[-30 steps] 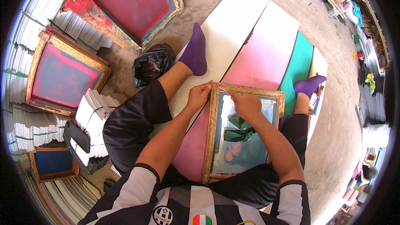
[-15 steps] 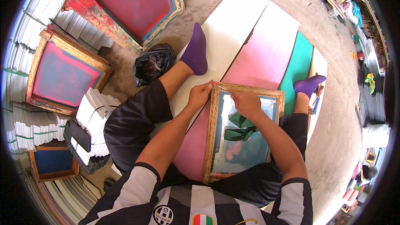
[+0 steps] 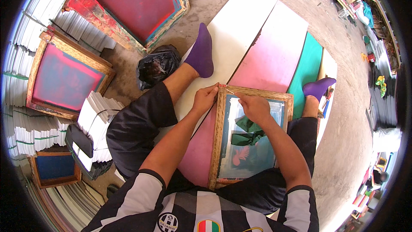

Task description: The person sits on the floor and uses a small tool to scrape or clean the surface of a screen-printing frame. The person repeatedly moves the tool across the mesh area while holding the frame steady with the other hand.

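A wooden-framed printing screen (image 3: pixel 213 146) lies across my lap, with its far end on the coloured boards. My left hand (image 3: pixel 205 99) is closed at the frame's far left corner, its fingertips pinched against the wood. Over the screen's upper part, my right hand (image 3: pixel 256 108) is closed around a slim tool (image 3: pixel 230 90). The tool's thin, pale tip points at that same corner; my fingers hide the rest, so its kind is unclear. Dark green leaf-like shapes (image 3: pixel 248 138) and a pink leaf figure (image 3: pixel 240 156) show on the blue-grey mesh below my right hand.
White, pink and green boards (image 3: pixel 274 56) spread under my legs. A black plastic bag (image 3: pixel 159 66) sits beside my left foot. Other screens, one with red mesh (image 3: pixel 137 4) and one with pink edges (image 3: pixel 66 79), stand at left near tied paper stacks (image 3: pixel 99 120). Tools (image 3: pixel 328 99) lie by my right foot.
The slim tool's tip has shifted slightly at the corner, and my right hand has moved a few pixels to the right. My left hand stays in place.
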{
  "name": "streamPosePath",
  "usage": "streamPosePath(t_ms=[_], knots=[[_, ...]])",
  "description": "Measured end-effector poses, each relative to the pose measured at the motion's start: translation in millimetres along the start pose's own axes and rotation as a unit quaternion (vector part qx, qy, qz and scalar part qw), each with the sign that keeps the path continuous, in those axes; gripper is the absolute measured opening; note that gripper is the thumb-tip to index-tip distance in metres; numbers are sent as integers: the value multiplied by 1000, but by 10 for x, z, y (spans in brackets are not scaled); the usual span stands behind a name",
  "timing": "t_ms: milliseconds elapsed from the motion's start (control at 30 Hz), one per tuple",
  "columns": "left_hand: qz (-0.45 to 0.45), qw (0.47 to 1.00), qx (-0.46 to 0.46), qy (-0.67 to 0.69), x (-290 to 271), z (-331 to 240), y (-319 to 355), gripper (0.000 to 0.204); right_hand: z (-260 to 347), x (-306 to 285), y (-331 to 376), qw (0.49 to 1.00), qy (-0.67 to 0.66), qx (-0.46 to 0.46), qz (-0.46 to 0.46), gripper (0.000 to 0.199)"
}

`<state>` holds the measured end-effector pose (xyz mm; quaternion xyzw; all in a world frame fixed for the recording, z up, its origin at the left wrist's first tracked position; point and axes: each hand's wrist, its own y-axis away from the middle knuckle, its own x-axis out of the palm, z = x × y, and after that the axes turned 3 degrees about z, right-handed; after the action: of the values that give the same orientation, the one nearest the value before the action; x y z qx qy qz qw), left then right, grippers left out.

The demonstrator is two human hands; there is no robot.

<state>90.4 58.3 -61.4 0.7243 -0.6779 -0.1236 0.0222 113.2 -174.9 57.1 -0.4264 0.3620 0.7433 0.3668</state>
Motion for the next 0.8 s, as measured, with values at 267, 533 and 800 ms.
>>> streamPosePath(t_ms=[267,533,800], knots=[[0,998,34,-47,8,-4,-9,40,-98,83,-94,999,26,-23,27,34],[15,998,-33,-57,-45,-74,-4,39,45,-120,-121,993,-5,19,113,36],[5,999,-34,-24,-38,-86,-3,37,-71,105,-53,997,-52,-16,51,38]])
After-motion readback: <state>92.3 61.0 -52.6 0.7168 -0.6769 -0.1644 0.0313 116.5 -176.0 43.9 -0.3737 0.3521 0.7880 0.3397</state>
